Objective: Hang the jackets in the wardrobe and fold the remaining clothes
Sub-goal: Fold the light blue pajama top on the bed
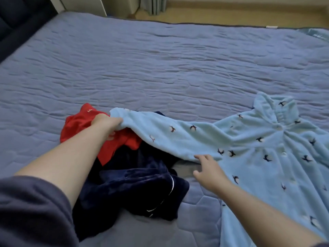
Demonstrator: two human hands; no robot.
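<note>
Head view: sleeve (160,132) gripped by left hand (105,122); right hand (208,170) open at its near edge.
Should be pulled flat, then folded right.

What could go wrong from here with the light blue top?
1. The left hand grips the cuff of the light blue top just above the red garment; it may catch red fabric and drag it along.
2. The sleeve lies across the red garment and the navy garment, so a fold made here could turn out lumpy.
3. The right hand holds nothing, so the top may slide when pulled.
</note>
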